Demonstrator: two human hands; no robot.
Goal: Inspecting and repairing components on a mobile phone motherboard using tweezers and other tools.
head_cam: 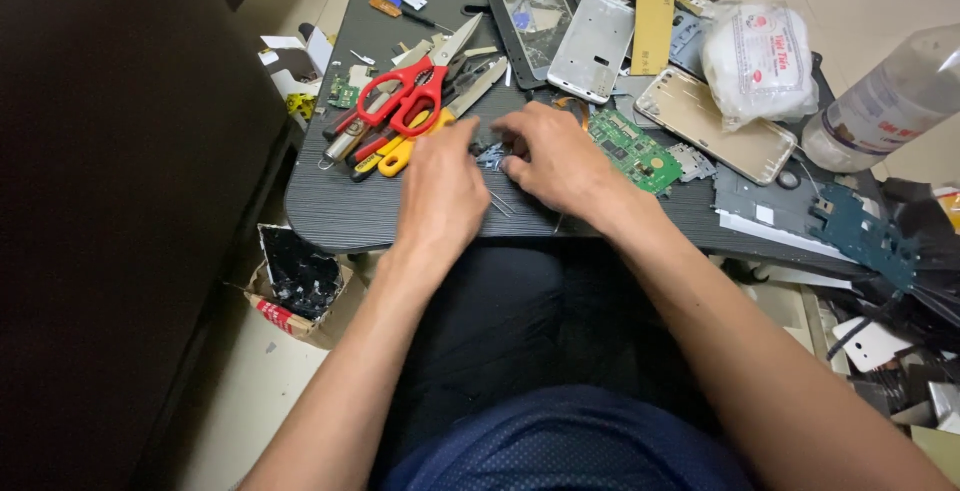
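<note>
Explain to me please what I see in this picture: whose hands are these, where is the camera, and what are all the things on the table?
The one picture comes from a camera worn on a person's head, looking down at their own bare hands. The left hand and right hand meet over a small metal part; what each holds is hidden. They work on a dark lap table. On it lie red-handled scissors, yellow-handled pliers, a green circuit board, phone frames and a gold phone back cover. A clear plastic bottle lies at the right.
</note>
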